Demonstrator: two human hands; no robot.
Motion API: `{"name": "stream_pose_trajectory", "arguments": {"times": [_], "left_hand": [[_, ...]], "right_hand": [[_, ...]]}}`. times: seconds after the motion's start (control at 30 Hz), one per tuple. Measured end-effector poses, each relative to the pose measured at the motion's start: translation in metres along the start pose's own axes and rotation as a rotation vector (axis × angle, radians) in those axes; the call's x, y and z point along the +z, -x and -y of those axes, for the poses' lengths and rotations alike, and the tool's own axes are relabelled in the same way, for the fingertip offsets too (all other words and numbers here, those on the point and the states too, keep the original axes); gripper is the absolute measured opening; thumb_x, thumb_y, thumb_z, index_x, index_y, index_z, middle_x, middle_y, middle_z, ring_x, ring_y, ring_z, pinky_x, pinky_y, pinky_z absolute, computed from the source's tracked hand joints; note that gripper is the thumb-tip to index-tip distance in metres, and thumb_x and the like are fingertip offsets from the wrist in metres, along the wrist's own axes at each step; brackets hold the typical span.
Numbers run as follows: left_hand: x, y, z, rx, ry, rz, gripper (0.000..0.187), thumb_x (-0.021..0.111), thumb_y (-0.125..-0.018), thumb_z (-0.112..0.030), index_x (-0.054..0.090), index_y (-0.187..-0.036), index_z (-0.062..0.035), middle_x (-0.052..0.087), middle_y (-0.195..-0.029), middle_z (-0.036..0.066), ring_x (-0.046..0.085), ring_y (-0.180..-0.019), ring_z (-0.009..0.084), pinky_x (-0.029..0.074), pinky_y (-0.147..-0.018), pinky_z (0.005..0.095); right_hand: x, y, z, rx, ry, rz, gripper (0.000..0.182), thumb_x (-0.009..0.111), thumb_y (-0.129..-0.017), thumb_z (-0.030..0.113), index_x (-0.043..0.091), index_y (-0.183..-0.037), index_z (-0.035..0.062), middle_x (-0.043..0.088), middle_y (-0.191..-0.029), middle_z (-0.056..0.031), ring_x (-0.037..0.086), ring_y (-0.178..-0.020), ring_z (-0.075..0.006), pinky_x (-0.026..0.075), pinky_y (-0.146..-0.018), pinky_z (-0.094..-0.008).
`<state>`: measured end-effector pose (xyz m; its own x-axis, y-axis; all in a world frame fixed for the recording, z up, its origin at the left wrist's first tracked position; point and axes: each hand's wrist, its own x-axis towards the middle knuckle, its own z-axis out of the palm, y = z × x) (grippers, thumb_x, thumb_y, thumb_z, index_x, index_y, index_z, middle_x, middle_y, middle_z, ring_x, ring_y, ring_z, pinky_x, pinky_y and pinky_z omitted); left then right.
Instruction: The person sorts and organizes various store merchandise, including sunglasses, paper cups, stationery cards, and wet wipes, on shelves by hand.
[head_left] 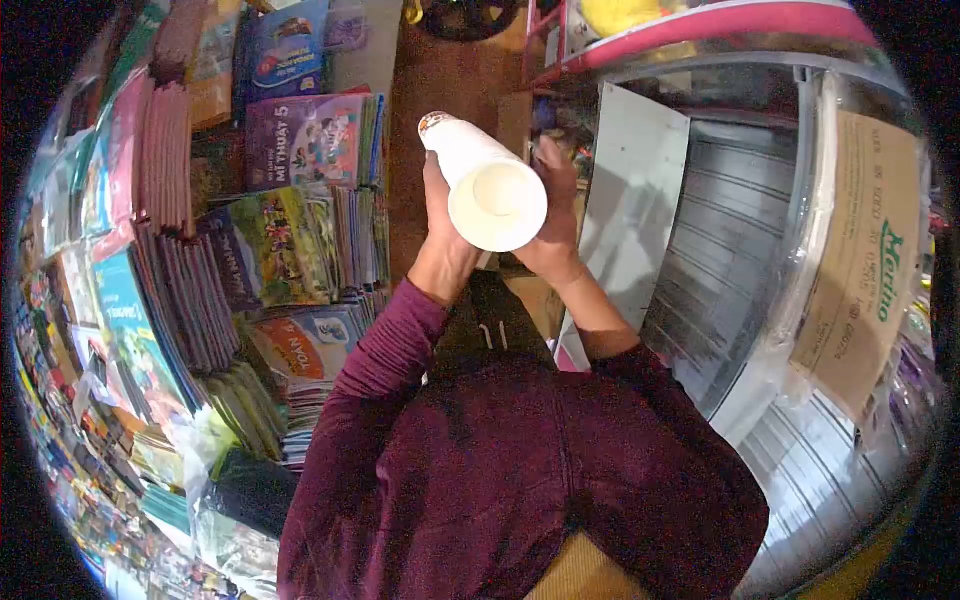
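In front of my chest is a long white stack of paper cups (470,155), with its round open mouth tilted up towards me. Printed brown and orange marks show at its far end. My left hand (443,222) is closed along the left side, the thumb lying against the white wall. On the other side my right hand (557,215) grips it too; its fingertips are blurred and partly hidden behind the cups.
Piles of books (305,145) and booklets crowd the left side. At right stand a white board (635,190), a grey slatted shutter (735,215) and a brown cardboard box (865,250) in plastic. A pink-edged shelf (720,28) is at the top right.
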<state>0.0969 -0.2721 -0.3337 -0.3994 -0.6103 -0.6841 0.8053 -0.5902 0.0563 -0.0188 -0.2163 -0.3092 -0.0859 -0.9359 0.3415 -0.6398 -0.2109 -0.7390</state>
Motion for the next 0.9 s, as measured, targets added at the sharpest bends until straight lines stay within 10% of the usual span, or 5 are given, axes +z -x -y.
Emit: {"name": "stream_pose_trajectory", "arguments": {"times": [0.17,0.27,0.83,0.9], "left_hand": [[0.015,0.002,-0.015,0.17,-0.043,0.04,0.056,0.028,-0.093,-0.05,0.038,-0.128,-0.0076,0.053,-0.118,0.012,0.055,-0.104,0.0272,0.046,-0.09,0.0393],[0.047,0.011,-0.024,0.337,-0.099,-0.005,0.055,0.028,-0.093,-0.051,0.04,-0.126,-0.008,0.054,-0.115,0.011,0.056,-0.102,0.0272,0.047,-0.089,0.0405],[0.164,0.098,0.02,0.216,-0.212,0.495,0.058,0.031,-0.092,-0.055,0.043,-0.12,-0.0057,0.058,-0.105,0.009,0.06,-0.089,0.0235,0.049,-0.081,0.0351],[0.166,0.095,0.02,0.519,-0.557,0.556,0.061,0.03,-0.091,-0.056,0.041,-0.124,-0.0057,0.055,-0.112,0.011,0.057,-0.097,0.0243,0.047,-0.086,0.0377]], "right_hand": [[-0.039,-0.016,0.025,0.124,-0.201,0.055,0.088,0.077,-0.064,0.031,0.032,-0.134,0.0007,0.035,-0.135,-0.0184,0.037,-0.123,-0.0327,0.027,-0.103,-0.0434],[-0.056,-0.032,0.042,0.146,-0.443,-0.084,0.082,0.053,-0.078,0.056,0.031,-0.134,0.0,0.036,-0.133,-0.0157,0.039,-0.12,-0.0276,0.027,-0.102,-0.0406],[-0.088,-0.065,0.085,-0.126,-0.315,-0.499,0.069,0.039,-0.09,0.048,0.028,-0.132,-0.0061,0.038,-0.129,-0.0212,0.042,-0.117,-0.0321,0.032,-0.098,-0.0411],[-0.109,-0.061,0.099,-0.049,-0.234,-0.424,0.077,0.036,-0.089,0.056,0.023,-0.135,-0.0047,0.036,-0.132,-0.0177,0.043,-0.116,-0.0264,0.033,-0.098,-0.0375]]}}
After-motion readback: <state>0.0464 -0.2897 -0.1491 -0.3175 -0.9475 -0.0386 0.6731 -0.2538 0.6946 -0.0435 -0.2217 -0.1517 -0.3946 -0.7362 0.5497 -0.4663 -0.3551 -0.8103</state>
